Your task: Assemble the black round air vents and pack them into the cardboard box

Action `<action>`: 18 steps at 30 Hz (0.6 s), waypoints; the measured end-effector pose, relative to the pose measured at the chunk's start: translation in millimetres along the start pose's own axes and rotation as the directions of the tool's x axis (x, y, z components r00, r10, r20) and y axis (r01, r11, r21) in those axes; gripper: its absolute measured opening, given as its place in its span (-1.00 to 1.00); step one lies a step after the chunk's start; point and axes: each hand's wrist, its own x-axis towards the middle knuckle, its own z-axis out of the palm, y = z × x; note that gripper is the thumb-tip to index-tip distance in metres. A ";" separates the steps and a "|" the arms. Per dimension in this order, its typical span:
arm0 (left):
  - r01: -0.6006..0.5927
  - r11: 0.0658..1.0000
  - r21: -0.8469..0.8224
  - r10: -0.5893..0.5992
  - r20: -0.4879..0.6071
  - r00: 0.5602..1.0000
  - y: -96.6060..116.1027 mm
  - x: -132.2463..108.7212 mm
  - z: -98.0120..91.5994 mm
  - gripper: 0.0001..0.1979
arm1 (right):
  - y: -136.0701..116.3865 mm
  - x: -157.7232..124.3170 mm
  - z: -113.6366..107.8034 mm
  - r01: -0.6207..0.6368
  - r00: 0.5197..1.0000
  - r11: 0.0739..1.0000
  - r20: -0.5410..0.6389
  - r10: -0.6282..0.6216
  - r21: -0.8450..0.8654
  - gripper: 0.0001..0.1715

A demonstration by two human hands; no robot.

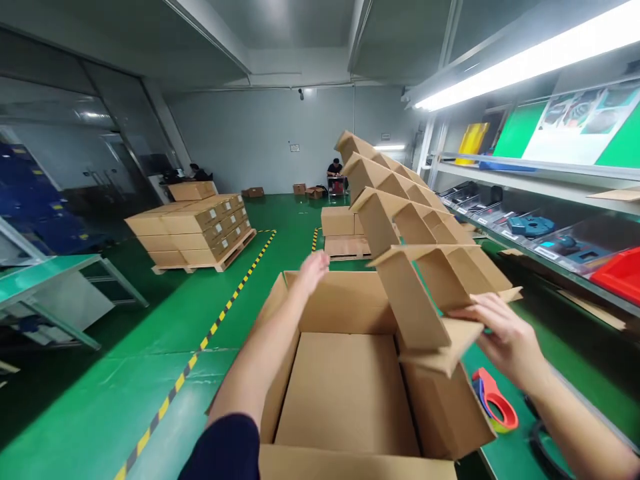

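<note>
My right hand (505, 333) grips the lower near corner of a cardboard divider grid (415, 280), its fingers on the panel edge. The divider is opened into several cells and tilts upward, away from me, above the right side of a cardboard box (345, 460). This box stands open, and its bare bottom shows. My left hand (314, 270) is raised by the box's far wall, apart from the divider. Its fingers look curled in, slightly blurred, and no object shows in them.
A red tape dispenser (495, 403) lies right of the box on a green worktop. Shelves with blue parts (530, 225) and a red bin (620, 275) run along the right. Stacked cartons (185, 223) stand on a pallet at left, beyond yellow-black floor tape (200, 350). People sit farther back.
</note>
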 end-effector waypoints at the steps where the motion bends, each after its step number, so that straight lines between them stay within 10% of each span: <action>1: -0.041 0.997 -0.068 0.040 -0.019 0.999 28.1 19.2 -20.4 -0.43 | -15.9 -16.9 12.7 0.007 1.000 0.999 -0.017 -0.007 0.038 -0.74; 4: -0.196 0.887 -0.419 0.196 -0.044 0.980 107.9 53.1 -83.6 -0.25 | -54.9 -59.2 61.9 0.081 0.995 0.980 -0.066 -0.070 0.180 -0.66; 8: -0.326 0.836 -0.441 0.350 -0.027 0.936 164.0 38.4 -152.3 -0.09 | -80.4 -91.7 131.1 0.179 0.984 0.932 -0.032 -0.178 0.314 -0.57; 12: -0.298 0.896 -0.330 0.314 -0.003 0.949 155.1 -13.6 -183.2 -0.23 | -60.4 -107.5 190.9 0.103 0.932 0.935 0.296 -0.210 0.340 -0.56; 18: -0.165 0.981 -0.106 0.178 0.125 0.976 92.1 -92.1 -189.4 -0.51 | 24.6 -144.2 260.3 0.004 0.688 0.988 0.717 -0.115 0.155 -0.67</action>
